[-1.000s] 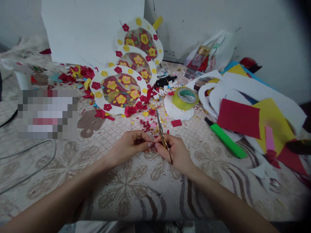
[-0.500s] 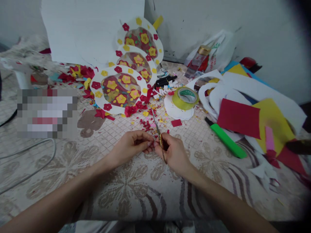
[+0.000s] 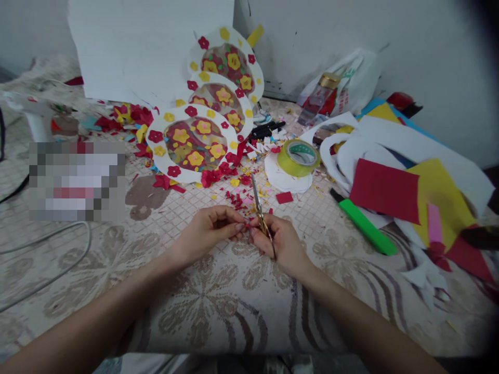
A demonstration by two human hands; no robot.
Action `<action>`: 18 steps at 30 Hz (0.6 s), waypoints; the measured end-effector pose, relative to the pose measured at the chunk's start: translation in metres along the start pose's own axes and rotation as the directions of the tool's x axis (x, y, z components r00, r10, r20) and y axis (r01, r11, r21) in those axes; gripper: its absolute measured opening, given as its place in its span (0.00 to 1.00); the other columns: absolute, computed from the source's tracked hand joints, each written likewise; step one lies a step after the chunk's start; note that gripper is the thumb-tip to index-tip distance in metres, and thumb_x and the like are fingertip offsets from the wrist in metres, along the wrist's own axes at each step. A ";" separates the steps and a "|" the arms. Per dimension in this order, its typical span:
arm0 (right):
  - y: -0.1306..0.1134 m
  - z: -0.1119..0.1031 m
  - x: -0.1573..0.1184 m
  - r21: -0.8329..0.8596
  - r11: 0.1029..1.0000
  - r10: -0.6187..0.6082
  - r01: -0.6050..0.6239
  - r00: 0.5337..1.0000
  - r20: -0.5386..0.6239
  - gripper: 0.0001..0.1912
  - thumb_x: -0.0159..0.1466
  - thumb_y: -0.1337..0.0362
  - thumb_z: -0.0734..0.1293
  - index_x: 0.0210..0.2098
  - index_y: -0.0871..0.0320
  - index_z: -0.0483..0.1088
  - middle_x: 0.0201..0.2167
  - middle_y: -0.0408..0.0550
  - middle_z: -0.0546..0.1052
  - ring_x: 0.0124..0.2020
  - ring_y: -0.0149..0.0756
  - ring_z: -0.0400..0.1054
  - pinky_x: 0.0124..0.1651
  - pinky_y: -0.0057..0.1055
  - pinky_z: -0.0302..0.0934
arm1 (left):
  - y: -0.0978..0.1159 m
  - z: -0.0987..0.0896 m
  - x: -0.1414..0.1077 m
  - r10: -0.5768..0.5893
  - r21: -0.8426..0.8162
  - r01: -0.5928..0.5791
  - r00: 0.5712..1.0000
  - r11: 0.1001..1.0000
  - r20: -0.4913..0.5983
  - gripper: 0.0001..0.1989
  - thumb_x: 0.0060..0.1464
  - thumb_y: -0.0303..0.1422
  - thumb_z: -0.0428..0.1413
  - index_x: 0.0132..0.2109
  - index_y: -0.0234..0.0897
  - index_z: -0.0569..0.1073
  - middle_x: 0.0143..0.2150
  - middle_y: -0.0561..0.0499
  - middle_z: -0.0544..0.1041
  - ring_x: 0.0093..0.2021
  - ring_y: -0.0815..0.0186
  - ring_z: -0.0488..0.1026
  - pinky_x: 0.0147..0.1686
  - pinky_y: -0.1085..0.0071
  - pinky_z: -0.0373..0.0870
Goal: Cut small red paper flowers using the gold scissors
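Head view shows the two hands meeting low over a patterned woven cloth: the left hand (image 3: 212,228) pinches a tiny red paper scrap (image 3: 246,225) at its fingertips, and the right hand (image 3: 281,243) is closed around small gold-handled scissors (image 3: 260,214), blades pointing away and seemingly together. The scrap looks only partly trimmed, so the cutting seems unfinished. Just beyond lie loose red and yellow paper snippets (image 3: 237,195), thin and flat. Farther off, a roll of yellowish tape (image 3: 298,157) sits on a white disc, a green marker (image 3: 366,226) lies to the right beside red card (image 3: 384,190) and yellow sheets. Farthest, three white rings (image 3: 195,143) already carry glued paper flowers, apparently finished.
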State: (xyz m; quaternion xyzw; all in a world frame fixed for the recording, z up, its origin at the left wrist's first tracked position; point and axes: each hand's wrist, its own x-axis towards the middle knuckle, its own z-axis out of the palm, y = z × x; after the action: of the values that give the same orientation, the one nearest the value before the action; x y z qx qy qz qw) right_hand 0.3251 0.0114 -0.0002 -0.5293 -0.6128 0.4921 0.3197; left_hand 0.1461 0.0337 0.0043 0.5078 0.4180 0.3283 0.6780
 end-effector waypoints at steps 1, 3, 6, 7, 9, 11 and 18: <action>-0.003 -0.001 0.000 0.050 0.998 0.033 -0.034 0.999 0.015 0.06 0.57 0.63 0.62 0.32 0.59 0.66 0.21 0.41 0.69 0.18 0.26 0.58 0.21 0.23 0.54 | 0.000 0.000 0.000 0.007 -0.006 -0.007 1.000 1.000 -0.016 0.06 0.49 0.30 0.58 0.36 0.32 0.71 0.28 0.53 0.74 0.29 0.71 0.71 0.31 0.74 0.69; -0.007 -0.002 0.001 0.133 0.987 0.086 -0.091 0.996 0.039 0.08 0.57 0.61 0.62 0.33 0.60 0.66 0.22 0.41 0.71 0.17 0.25 0.58 0.19 0.23 0.54 | -0.001 0.000 0.000 0.016 -0.014 -0.016 0.999 1.000 -0.036 0.07 0.48 0.30 0.59 0.36 0.32 0.70 0.29 0.53 0.73 0.29 0.71 0.71 0.31 0.73 0.70; -0.010 -0.002 0.002 0.175 0.978 0.111 -0.116 0.993 0.042 0.09 0.57 0.59 0.63 0.32 0.60 0.67 0.21 0.41 0.70 0.16 0.24 0.58 0.19 0.22 0.55 | -0.001 0.000 0.000 0.018 -0.014 -0.018 0.999 1.000 -0.030 0.09 0.48 0.29 0.59 0.37 0.33 0.69 0.29 0.53 0.73 0.28 0.71 0.72 0.30 0.74 0.70; -0.011 -0.002 0.002 0.173 0.978 0.114 -0.119 0.993 0.041 0.09 0.57 0.59 0.64 0.32 0.60 0.67 0.21 0.40 0.70 0.16 0.24 0.58 0.19 0.22 0.55 | -0.002 0.000 0.000 0.014 -0.014 -0.014 1.000 1.000 -0.026 0.09 0.48 0.29 0.59 0.37 0.33 0.69 0.29 0.53 0.73 0.29 0.71 0.72 0.30 0.74 0.70; -0.010 -0.003 0.003 0.166 0.979 0.115 -0.120 0.993 0.040 0.08 0.56 0.60 0.64 0.31 0.60 0.67 0.21 0.40 0.69 0.17 0.24 0.58 0.19 0.22 0.55 | -0.002 0.001 0.000 0.003 -0.015 -0.004 1.000 1.000 -0.019 0.09 0.48 0.29 0.59 0.37 0.32 0.69 0.29 0.53 0.73 0.29 0.72 0.72 0.31 0.74 0.70; -0.010 -0.003 0.003 0.159 0.980 0.114 -0.119 0.993 0.042 0.07 0.57 0.62 0.64 0.31 0.60 0.66 0.21 0.40 0.69 0.17 0.24 0.58 0.19 0.22 0.55 | -0.003 0.001 0.000 -0.010 -0.003 0.010 1.000 1.000 -0.002 0.07 0.49 0.29 0.58 0.37 0.32 0.70 0.29 0.53 0.74 0.29 0.72 0.72 0.31 0.75 0.70; -0.012 -0.003 0.003 0.141 0.983 0.111 -0.116 0.993 0.039 0.05 0.56 0.64 0.63 0.30 0.59 0.66 0.18 0.38 0.65 0.18 0.25 0.57 0.20 0.22 0.57 | -0.001 0.001 0.001 -0.024 0.079 0.020 0.999 0.997 0.047 0.05 0.51 0.32 0.57 0.34 0.33 0.72 0.27 0.52 0.75 0.28 0.71 0.72 0.30 0.74 0.70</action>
State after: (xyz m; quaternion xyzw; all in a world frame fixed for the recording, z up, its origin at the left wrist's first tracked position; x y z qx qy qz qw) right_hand 0.3234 0.0157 0.0118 -0.5316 -0.5495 0.5601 0.3187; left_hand 0.1472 0.0336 0.0029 0.5369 0.4198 0.2921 0.6709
